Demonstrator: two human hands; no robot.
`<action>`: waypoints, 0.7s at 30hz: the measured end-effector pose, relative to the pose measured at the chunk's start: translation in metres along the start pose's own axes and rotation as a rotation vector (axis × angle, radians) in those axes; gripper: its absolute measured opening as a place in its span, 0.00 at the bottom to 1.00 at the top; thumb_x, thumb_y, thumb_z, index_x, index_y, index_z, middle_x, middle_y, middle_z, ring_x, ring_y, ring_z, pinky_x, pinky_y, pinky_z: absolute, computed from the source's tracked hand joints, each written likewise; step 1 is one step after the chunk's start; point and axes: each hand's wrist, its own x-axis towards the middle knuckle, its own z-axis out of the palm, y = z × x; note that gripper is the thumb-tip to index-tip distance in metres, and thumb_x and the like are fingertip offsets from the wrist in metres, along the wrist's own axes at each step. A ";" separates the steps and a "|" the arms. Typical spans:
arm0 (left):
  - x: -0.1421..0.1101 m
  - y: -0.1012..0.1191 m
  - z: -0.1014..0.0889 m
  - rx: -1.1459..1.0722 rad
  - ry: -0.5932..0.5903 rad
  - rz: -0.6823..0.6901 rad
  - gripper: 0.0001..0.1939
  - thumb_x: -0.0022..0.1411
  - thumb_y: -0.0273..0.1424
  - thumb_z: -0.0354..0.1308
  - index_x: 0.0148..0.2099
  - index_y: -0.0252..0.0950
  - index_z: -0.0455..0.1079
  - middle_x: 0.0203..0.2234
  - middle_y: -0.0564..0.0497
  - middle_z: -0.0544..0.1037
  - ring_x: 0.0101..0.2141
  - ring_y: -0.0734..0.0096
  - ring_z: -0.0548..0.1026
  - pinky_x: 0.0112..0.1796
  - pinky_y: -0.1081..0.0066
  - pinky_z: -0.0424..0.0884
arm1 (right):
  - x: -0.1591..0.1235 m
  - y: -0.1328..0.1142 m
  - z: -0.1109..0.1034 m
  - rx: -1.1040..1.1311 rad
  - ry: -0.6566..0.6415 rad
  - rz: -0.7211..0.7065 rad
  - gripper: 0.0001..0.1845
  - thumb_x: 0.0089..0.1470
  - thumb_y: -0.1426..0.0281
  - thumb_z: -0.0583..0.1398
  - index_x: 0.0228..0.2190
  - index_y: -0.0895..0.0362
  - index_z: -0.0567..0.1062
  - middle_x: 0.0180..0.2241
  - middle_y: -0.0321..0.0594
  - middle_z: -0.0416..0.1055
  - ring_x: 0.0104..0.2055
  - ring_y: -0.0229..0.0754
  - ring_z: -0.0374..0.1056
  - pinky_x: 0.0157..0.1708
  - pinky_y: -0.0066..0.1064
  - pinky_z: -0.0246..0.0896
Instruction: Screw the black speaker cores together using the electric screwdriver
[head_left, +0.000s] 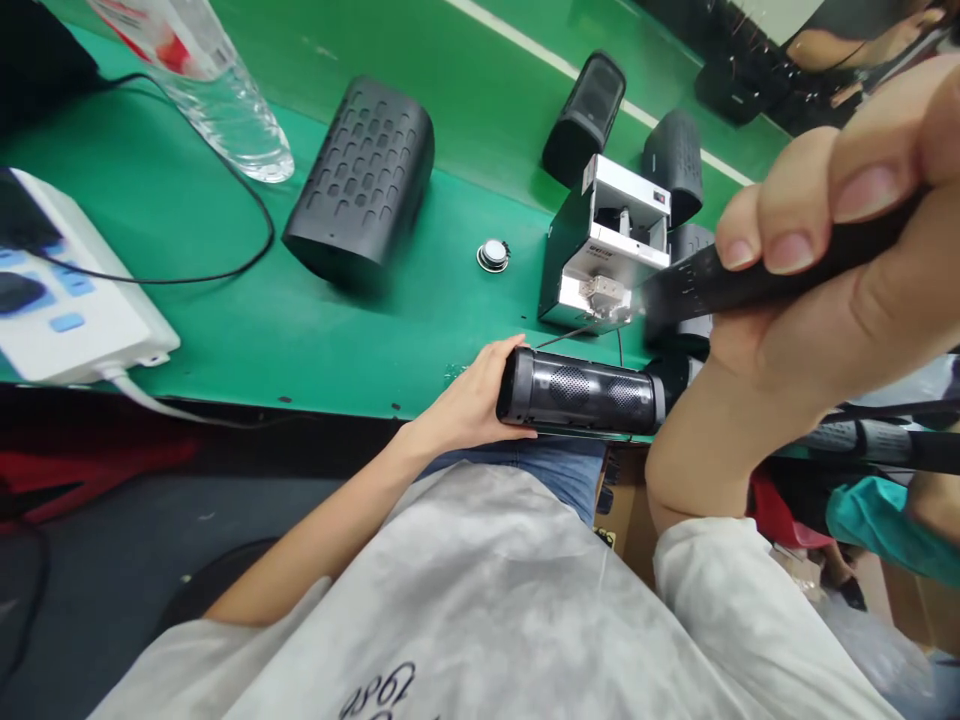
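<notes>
- Black perforated speaker [577, 392] sits gripped in the left hand [469, 395], fingers [510, 352] wrapped round it, resting at the edge of the bench [225, 330] just below the metal fixture [604, 240], apparently to keep it steady.
- Right hand [817, 270] clenches a black perforated tube [720, 280], its end held up close to the fixture.
- Small round speaker driver [493, 256] lies left of the fixture; black speaker shell [364, 180] lies further left.

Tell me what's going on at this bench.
A person at a green bench holds a black speaker in their left hand, with a thin wire running from it toward a metal fixture. Their right hand grips a black tool, its end close to the fixture. Speaker casings and a round driver lie on the bench.
</notes>
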 end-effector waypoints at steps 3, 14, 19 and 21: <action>0.001 0.002 -0.001 -0.009 0.004 0.012 0.72 0.57 0.46 0.88 0.88 0.45 0.46 0.76 0.29 0.68 0.76 0.25 0.71 0.75 0.29 0.72 | -0.012 -0.004 0.019 -0.016 -0.040 -0.014 0.23 0.70 0.51 0.73 0.59 0.39 0.74 0.32 0.31 0.65 0.31 0.47 0.79 0.23 0.34 0.76; 0.005 0.005 0.000 -0.031 0.025 -0.011 0.66 0.55 0.40 0.89 0.84 0.45 0.53 0.73 0.31 0.71 0.73 0.27 0.73 0.72 0.30 0.75 | -0.043 0.040 0.081 0.245 -0.082 -0.277 0.13 0.63 0.68 0.73 0.48 0.45 0.80 0.24 0.25 0.58 0.16 0.34 0.50 0.14 0.30 0.45; 0.006 0.006 0.000 -0.040 0.004 -0.008 0.65 0.53 0.38 0.89 0.82 0.43 0.55 0.71 0.31 0.72 0.71 0.28 0.74 0.70 0.31 0.77 | -0.051 0.062 0.079 0.252 -0.119 -0.284 0.16 0.66 0.62 0.77 0.48 0.42 0.78 0.23 0.24 0.55 0.15 0.33 0.43 0.14 0.30 0.40; 0.006 0.006 0.000 -0.053 -0.003 -0.003 0.65 0.53 0.37 0.89 0.81 0.42 0.55 0.71 0.30 0.72 0.71 0.28 0.74 0.69 0.31 0.78 | -0.053 0.060 0.078 0.247 -0.147 -0.296 0.16 0.68 0.62 0.77 0.49 0.43 0.76 0.23 0.24 0.54 0.15 0.32 0.43 0.15 0.29 0.40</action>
